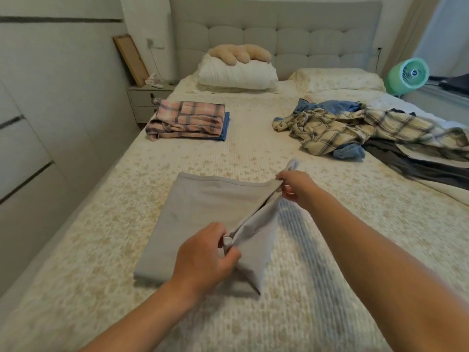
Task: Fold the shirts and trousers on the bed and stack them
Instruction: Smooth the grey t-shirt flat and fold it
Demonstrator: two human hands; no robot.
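- Cream floral-quilted bed [101, 250] fills the frame.
- Lower centre: left hand [203, 257] pinches the near right edge of a flat grey cotton garment [200, 212], possibly trousers.
- Centre: right hand [295, 185] grips its far corner, lifted.
- Upper left: folded pink plaid stack [187, 119].
- Upper right: unfolded cream plaid heap [355, 128].

Bare bedspread [253, 138] lies open between the folded stack [187, 120] and the unfolded heap [355, 128].

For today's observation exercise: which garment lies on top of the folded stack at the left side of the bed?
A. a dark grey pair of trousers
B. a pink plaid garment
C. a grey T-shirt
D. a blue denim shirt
B: the pink plaid garment lies folded on a blue folded garment, whose edge shows beneath it.
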